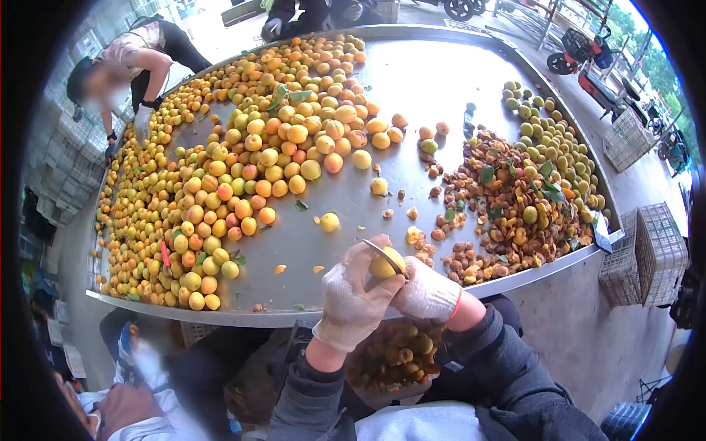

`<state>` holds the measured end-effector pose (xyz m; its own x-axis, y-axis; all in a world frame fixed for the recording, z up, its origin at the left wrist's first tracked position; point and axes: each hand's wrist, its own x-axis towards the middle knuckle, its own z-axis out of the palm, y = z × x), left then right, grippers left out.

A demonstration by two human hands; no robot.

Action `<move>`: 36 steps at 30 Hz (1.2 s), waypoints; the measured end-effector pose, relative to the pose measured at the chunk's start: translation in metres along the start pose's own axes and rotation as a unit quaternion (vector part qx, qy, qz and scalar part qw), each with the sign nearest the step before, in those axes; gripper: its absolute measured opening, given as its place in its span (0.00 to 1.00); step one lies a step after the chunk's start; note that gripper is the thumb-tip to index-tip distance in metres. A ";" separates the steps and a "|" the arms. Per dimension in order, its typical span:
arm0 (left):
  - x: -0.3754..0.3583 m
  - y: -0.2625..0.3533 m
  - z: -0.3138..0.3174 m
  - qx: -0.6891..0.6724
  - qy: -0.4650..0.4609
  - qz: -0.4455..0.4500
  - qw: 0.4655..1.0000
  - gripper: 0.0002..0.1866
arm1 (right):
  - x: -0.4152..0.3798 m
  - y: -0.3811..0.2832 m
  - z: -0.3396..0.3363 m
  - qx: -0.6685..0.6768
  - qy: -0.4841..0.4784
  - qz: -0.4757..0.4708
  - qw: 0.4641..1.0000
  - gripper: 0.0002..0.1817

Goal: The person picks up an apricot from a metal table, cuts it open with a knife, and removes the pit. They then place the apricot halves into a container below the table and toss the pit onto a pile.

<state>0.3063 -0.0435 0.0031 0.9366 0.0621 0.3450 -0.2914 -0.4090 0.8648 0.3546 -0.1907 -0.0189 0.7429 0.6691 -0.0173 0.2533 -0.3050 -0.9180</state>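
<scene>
Both my hands wear white knit gloves and meet over the near edge of the metal table. My left hand (pixel 351 300) is closed around a yellow apricot (pixel 384 264). My right hand (pixel 429 291) is closed at the near end of a thin knife (pixel 377 249), whose blade lies across the apricot; the handle is hidden in the glove. Below my hands, in front of my lap, a container holds apricot halves (pixel 401 351). A single apricot (pixel 329 222) and small orange scraps lie on the table just beyond.
A big heap of apricots (pixel 279 140) covers the table's left side. To the right lie brown pits and scraps (pixel 507 198) beside greener apricots (pixel 551 132). Plastic crates (pixel 643 253) stand at right. One person (pixel 140 59) reaches in at far left; another (pixel 132 397) sits at lower left.
</scene>
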 end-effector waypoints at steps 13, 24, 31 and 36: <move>-0.005 -0.008 0.014 -0.365 0.057 -0.120 0.922 0.29 | -0.005 -0.015 0.006 -0.069 0.129 0.049 0.988 0.09; 0.007 -0.015 0.000 -0.360 0.066 -0.113 0.924 0.25 | -0.025 -0.043 -0.047 0.148 0.021 0.170 0.974 0.09; 0.003 -0.004 0.015 0.017 0.021 0.029 0.999 0.20 | -0.011 -0.041 -0.032 0.166 0.160 0.066 0.971 0.16; 0.002 -0.008 0.011 -0.417 0.047 -0.191 0.887 0.24 | -0.012 -0.038 -0.039 0.356 0.096 0.175 0.913 0.11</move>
<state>0.3126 -0.0499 -0.0067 0.9892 0.1422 -0.0363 -0.0355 0.4718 0.8810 0.3604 -0.2138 0.0319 0.8136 0.4631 -0.3515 -0.4361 0.0863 -0.8957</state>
